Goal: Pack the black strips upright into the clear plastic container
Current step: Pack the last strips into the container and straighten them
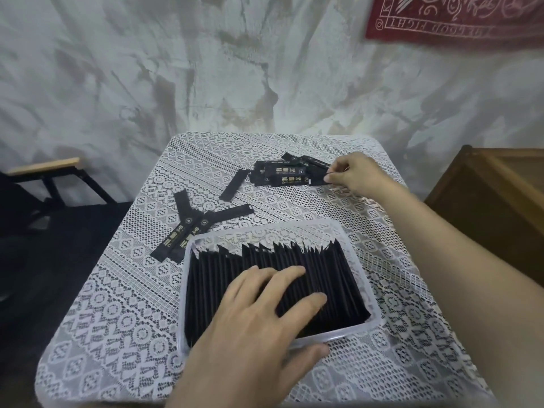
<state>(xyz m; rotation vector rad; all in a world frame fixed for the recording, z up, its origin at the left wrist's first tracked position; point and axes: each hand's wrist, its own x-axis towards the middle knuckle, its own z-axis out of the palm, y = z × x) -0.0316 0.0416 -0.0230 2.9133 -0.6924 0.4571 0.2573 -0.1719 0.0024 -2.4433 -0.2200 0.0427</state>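
Black strips (323,269): loose cluster (188,228) lying left on table (117,319), the rest packed upright in clear plastic container (366,293). Left hand (259,313) flat on their tops, fingers straight, thumb at near rim. Right hand (356,172), arm outstretched, pinching one strip's end at far pile (282,175).

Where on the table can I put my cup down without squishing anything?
Bare tablecloth lies left of the container, and more on its right. The far left corner, beyond the crossed strips, is free too. Crowded: the strip pile, where the right hand pinches a strip, and the container, under the left hand.
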